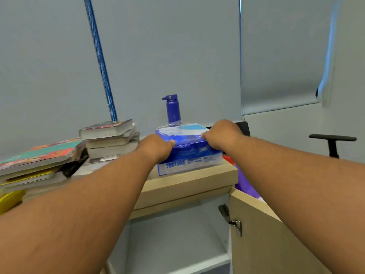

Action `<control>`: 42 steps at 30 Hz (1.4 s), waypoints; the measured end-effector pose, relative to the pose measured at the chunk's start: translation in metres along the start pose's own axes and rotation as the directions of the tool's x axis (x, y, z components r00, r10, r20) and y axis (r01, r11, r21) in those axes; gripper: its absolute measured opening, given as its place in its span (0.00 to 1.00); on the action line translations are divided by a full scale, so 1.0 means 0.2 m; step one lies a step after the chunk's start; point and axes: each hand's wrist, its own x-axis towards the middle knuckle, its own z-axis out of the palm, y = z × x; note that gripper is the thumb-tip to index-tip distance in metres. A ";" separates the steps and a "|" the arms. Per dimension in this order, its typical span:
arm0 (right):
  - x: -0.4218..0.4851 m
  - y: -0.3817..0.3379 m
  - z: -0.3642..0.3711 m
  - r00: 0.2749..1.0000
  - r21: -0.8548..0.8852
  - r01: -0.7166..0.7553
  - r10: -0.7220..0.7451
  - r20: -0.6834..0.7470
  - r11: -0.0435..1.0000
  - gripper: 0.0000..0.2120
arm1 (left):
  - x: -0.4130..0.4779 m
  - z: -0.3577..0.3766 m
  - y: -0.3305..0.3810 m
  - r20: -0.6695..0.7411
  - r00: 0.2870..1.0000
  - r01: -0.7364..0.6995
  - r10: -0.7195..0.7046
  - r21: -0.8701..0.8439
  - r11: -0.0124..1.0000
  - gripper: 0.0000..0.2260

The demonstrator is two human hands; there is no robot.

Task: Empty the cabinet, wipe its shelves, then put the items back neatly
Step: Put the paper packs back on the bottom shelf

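Both your hands are on one blue A4 paper ream (189, 155). It sits on the cabinet top (197, 180), right of centre, near the front edge.
- Your left hand (156, 147) clasps the ream's left edge: thumb on top, other fingers hidden behind the knuckles.
- Your right hand (223, 135) clasps the right edge the same way: thumb tip on top, other fingers out of sight.
- One clear plastic sleeve (181, 128) lies flat on the ream, between your thumbs.
- One blue bottle (172, 109) stands upright just behind the ream, cap on.
- Two book stacks are on the left of the top. The far stack (112, 139) shows at least four books, and its right side is just beside your left hand. The near stack (39, 161) is skewed and blurred, so I can't count it exactly.
- One blue pole (100, 62) leans against the wall behind the far stack.
- One yellow object (9, 200) is at the far left edge; I can't identify it.
- Below, the cabinet door (266, 234) stands open to the right, with one hinge (233, 220) visible. One grey shelf (173, 244) shows inside.
- A purple object (246, 182) sits behind the door and is partly hidden.
- One chair armrest (332, 138) is at far right.
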 end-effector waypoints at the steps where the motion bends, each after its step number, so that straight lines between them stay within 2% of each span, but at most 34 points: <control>1: 0.03 0.06 0.06 1.000 0.004 -0.017 0.017 -0.012 1.000 0.23 | 0.03 0.07 -0.01 0.019 0.999 0.045 -0.044 -0.071 0.996 0.23; 4: 0.06 0.14 0.17 0.999 0.091 -0.001 -0.002 0.032 0.996 0.22 | 0.06 0.16 -0.05 -0.043 0.988 0.132 -0.149 -0.266 0.955 0.23; 7: 0.04 0.15 0.24 1.000 0.267 -0.008 0.010 -0.003 0.964 0.22 | 0.07 0.20 -0.05 -0.127 0.974 0.146 -0.187 -0.276 0.950 0.22; 10: 0.00 0.14 0.24 0.997 0.317 -0.015 0.038 -0.065 0.948 0.23 | 0.04 0.23 -0.03 -0.204 0.960 0.132 -0.193 -0.280 0.951 0.19; 13: -0.07 0.14 0.23 0.992 0.383 -0.013 0.059 -0.109 0.924 0.19 | -0.01 0.24 -0.04 -0.236 0.948 0.140 -0.212 -0.287 0.948 0.16; 17: -0.15 0.17 0.25 0.983 0.399 0.017 0.058 -0.175 0.917 0.15 | -0.11 0.23 -0.08 -0.300 0.925 0.119 -0.232 -0.350 0.929 0.12; 20: -0.16 0.16 0.17 0.981 0.334 -0.032 0.093 -0.168 0.942 0.19 | -0.21 0.27 -0.11 -0.348 0.897 0.083 -0.273 -0.474 0.876 0.10; 22: -0.12 0.12 0.11 0.989 0.318 -0.127 0.146 -0.037 0.940 0.21 | -0.23 0.28 -0.10 -0.350 0.874 0.048 -0.338 -0.628 0.777 0.05; 24: -0.10 0.08 0.09 0.985 0.399 -0.169 0.135 0.111 0.901 0.21 | -0.24 0.27 -0.08 -0.304 0.862 0.040 -0.405 -0.756 0.654 0.03; 28: -0.19 0.12 0.13 0.971 0.621 -0.237 0.168 0.169 0.747 0.18 | -0.29 0.24 -0.09 -0.173 0.864 0.059 -0.472 -0.897 0.438 0.03; 31: -0.33 0.23 0.14 0.923 0.672 -0.359 0.138 0.360 0.648 0.20 | -0.36 0.26 -0.17 -0.167 0.860 0.007 -0.482 -0.941 0.339 0.07; 33: -0.39 0.27 0.14 0.868 0.637 -0.423 0.088 0.488 0.644 0.22 | -0.45 0.30 -0.22 -0.132 0.852 -0.020 -0.507 -0.975 0.220 0.15; 35: -0.43 0.29 0.14 0.861 0.668 -0.440 0.071 0.503 0.601 0.20 | -0.56 0.35 -0.23 0.024 0.844 0.013 -0.535 -1.000 -0.024 0.28; 36: -0.44 0.29 0.15 0.869 0.708 -0.443 0.067 0.491 0.550 0.20 | -0.60 0.39 -0.23 0.113 0.858 0.044 -0.500 -0.988 -0.148 0.30; 37: -0.45 0.30 0.16 0.879 0.739 -0.434 0.062 0.473 0.516 0.20 | -0.64 0.43 -0.22 0.184 0.877 0.082 -0.444 -0.967 -0.240 0.28; 39: -0.46 0.29 0.19 0.894 0.756 -0.414 0.071 0.442 0.506 0.19 | -0.69 0.48 -0.19 0.266 0.901 0.145 -0.343 -0.929 -0.339 0.20; 42: -0.46 0.30 0.22 0.887 0.802 -0.448 0.087 0.453 0.394 0.21 | -0.74 0.52 -0.22 0.315 0.913 0.202 -0.259 -0.901 -0.384 0.18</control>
